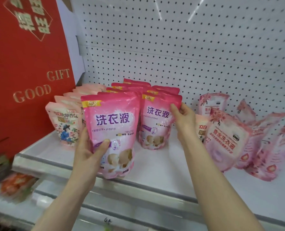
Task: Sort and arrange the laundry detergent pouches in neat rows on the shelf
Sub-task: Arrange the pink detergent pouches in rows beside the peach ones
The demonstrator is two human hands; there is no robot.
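Note:
My left hand [88,150] grips a bright pink detergent pouch [111,124] by its left side, upright at the front edge of the white shelf [155,164]. My right hand [183,119] holds the right edge of a second bright pink pouch [156,124], the front one of a row running back. More bright pink pouches [131,85] stand behind both. A row of pale pink floral pouches [66,124] stands at the left. Several blossom-print pouches [225,139] lean loosely at the right.
A large red gift box [25,67] stands left of the shelf. A white pegboard [188,47] backs the shelf. An orange-red package [17,184] lies on the lower shelf at the bottom left.

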